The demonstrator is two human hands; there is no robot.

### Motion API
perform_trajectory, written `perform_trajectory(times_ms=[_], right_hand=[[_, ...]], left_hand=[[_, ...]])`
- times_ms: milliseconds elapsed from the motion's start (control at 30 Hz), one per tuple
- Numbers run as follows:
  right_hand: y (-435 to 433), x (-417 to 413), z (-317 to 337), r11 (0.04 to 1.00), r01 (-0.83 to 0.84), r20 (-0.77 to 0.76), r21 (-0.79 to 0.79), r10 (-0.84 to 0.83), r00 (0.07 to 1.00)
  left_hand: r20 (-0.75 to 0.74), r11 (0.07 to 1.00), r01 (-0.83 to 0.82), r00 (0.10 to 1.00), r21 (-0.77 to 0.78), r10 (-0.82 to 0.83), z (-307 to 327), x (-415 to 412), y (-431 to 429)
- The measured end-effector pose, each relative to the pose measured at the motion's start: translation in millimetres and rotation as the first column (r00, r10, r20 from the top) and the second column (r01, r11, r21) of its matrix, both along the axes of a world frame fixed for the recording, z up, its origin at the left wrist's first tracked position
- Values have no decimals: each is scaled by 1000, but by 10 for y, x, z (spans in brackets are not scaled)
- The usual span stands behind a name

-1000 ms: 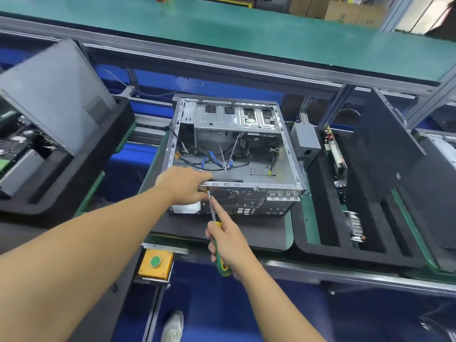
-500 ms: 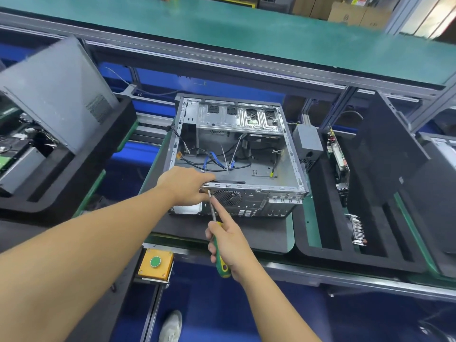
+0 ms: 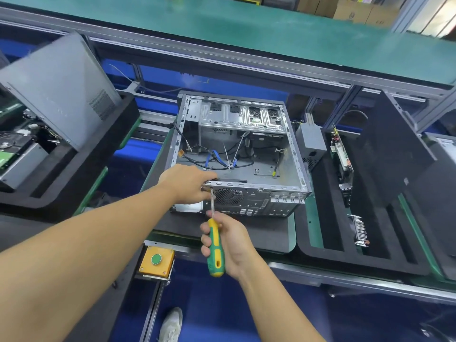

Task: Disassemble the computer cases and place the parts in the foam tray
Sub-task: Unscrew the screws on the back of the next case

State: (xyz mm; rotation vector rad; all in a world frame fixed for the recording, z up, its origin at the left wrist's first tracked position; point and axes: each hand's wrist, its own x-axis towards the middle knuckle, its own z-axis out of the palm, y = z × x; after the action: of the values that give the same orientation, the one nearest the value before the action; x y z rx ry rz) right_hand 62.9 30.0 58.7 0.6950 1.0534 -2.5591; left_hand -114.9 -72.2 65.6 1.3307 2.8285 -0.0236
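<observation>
Head view | left hand (image 3: pixel 187 185) grips computer case (image 3: pixel 291 156) rim, hiding its corner | right hand (image 3: pixel 230 240) clasps screwdriver (image 3: pixel 215 257); tip obscured

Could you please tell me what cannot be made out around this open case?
Head view:
Tip of the screwdriver and what it meets: hidden by the left hand gripping the computer case.
Left foam tray contents: partly covered by the grey panel, cut off by the left edge.
Second case: cut off by the right edge.
Rear port markings: too small.
</observation>
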Motion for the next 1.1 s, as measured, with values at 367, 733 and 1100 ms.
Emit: perform_trajectory(times_ms=[367, 733, 1100], right_hand=[[-35, 67, -53, 946, -36, -42, 322, 53, 998], [-35, 6, 134, 990, -99, 169, 101, 81, 982], [-81, 112, 92, 879, -89, 158, 468, 16, 987]], left_hand=[[1, 1000, 6, 1000, 8, -6, -32, -30, -5], [25, 999, 15, 1000, 40, -16, -66, -63, -1], [61, 997, 12, 998, 79, -17, -51, -44, -7]])
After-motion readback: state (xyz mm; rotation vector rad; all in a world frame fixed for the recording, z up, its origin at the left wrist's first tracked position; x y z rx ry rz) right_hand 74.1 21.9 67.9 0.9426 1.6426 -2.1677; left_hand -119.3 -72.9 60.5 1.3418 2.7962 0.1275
